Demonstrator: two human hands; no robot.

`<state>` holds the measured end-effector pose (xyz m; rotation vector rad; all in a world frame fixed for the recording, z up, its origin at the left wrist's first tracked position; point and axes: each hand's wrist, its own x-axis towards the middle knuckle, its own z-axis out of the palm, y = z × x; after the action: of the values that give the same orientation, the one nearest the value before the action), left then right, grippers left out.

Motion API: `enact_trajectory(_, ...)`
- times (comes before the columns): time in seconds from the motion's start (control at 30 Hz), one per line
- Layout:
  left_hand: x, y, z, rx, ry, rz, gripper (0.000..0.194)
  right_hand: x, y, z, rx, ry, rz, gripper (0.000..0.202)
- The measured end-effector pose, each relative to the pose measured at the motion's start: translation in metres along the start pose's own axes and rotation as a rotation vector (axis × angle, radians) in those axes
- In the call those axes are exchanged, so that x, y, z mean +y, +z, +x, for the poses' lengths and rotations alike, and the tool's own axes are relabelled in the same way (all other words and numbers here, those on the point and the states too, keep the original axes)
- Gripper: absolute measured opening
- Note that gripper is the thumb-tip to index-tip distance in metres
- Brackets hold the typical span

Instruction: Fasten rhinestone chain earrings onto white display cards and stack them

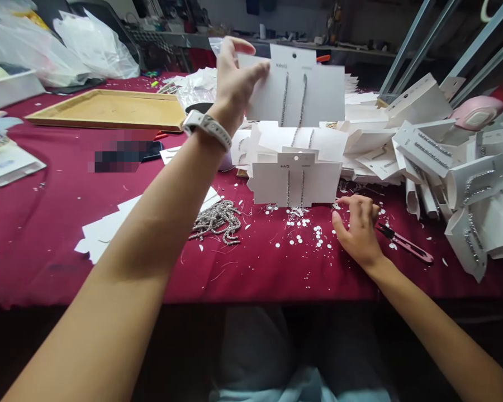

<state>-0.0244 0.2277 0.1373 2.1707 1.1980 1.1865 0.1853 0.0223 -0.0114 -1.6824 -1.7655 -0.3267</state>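
My left hand (241,75), with a white watch (207,127) on its wrist, is raised above the table. Its thumb and fingers pinch the left side of a white jewelry card (322,95) that carries two sparkling chain strands. Below it, a similar card (270,184) stands in front of more white cards (335,139). Close to that lower card's bottom right corner is my right hand (358,229), fingers bent and thumb apart, holding nothing. Whether its fingertip touches the corner I cannot tell. Pink-handled pliers (406,245) lie just right of this hand.
Loose silver chains (220,220) lie beside flat white cards (109,229). Small white paper dots (314,234) litter the red cloth (251,273). Many carded pieces (431,153) are heaped at right. A wooden tray (109,109) and plastic bags (100,47) sit back left.
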Motion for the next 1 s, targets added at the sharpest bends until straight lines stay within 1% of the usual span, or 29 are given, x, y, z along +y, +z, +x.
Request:
enact_trajectory(0.03,-0.004,0.005,0.006,0.028,-0.053,-0.012,0.039,0.0,0.001,0.0,-0.007,0.004,-0.001,0.02)
enact_trajectory(0.07,-0.008,0.011,0.011,0.051,-0.102,-0.027,0.04,0.0,0.002,0.0,-0.015,0.01,-0.002,0.02)
enact_trajectory(0.17,-0.02,0.025,0.017,-0.001,-0.193,-0.012,0.033,-0.001,0.003,0.001,-0.031,0.016,0.001,0.019)
enact_trajectory(0.27,-0.028,0.029,0.016,-0.026,-0.163,0.061,0.034,-0.002,0.002,0.001,-0.033,0.009,0.011,0.019)
enact_trajectory(0.33,-0.031,0.03,0.016,-0.004,-0.117,0.112,0.034,-0.003,0.002,0.0,-0.031,0.007,0.011,0.019)
enact_trajectory(0.47,-0.029,0.03,0.02,0.11,-0.143,0.216,0.03,-0.002,0.004,-0.001,-0.014,-0.004,0.011,0.02)
enact_trajectory(0.53,-0.024,0.024,0.014,0.149,-0.13,0.265,0.03,0.001,0.005,-0.001,0.002,-0.025,0.007,0.02)
enact_trajectory(0.57,-0.022,0.019,0.006,0.157,-0.098,0.289,0.031,0.003,0.004,-0.001,0.014,-0.049,0.001,0.019)
enact_trajectory(0.6,-0.019,0.012,-0.005,0.163,-0.063,0.316,0.035,0.004,0.001,-0.001,0.026,-0.089,-0.002,0.018)
enact_trajectory(0.63,-0.018,0.003,-0.02,0.171,-0.028,0.35,0.032,0.004,-0.003,-0.001,0.034,-0.149,0.005,0.017)
enact_trajectory(0.7,-0.018,-0.019,-0.059,0.171,0.039,0.427,0.026,-0.001,-0.016,-0.003,0.022,-0.318,0.057,0.018)
enact_trajectory(0.77,-0.027,-0.044,-0.104,0.176,0.06,0.519,0.023,-0.014,-0.038,-0.008,-0.053,-0.515,0.177,0.021)
enact_trajectory(0.8,-0.036,-0.056,-0.125,0.177,0.078,0.655,0.026,-0.024,-0.051,-0.012,-0.106,-0.613,0.248,0.021)
enact_trajectory(0.87,-0.059,-0.08,-0.164,0.132,0.059,0.839,0.044,-0.047,-0.08,-0.02,-0.179,-0.778,0.388,0.018)
enact_trajectory(0.9,-0.073,-0.09,-0.179,0.094,0.038,0.889,0.059,-0.06,-0.093,-0.025,-0.17,-0.841,0.434,0.015)
enact_trajectory(0.93,-0.088,-0.099,-0.192,0.061,-0.021,0.923,0.075,-0.071,-0.104,-0.029,-0.161,-0.86,0.453,0.014)
enact_trajectory(0.97,-0.102,-0.107,-0.202,0.012,-0.117,0.935,0.089,-0.081,-0.113,-0.033,-0.203,-0.874,0.441,0.019)
enact_trajectory(1.0,-0.115,-0.114,-0.21,-0.01,-0.228,0.936,0.099,-0.09,-0.119,-0.036,-0.216,-0.877,0.433,0.023)
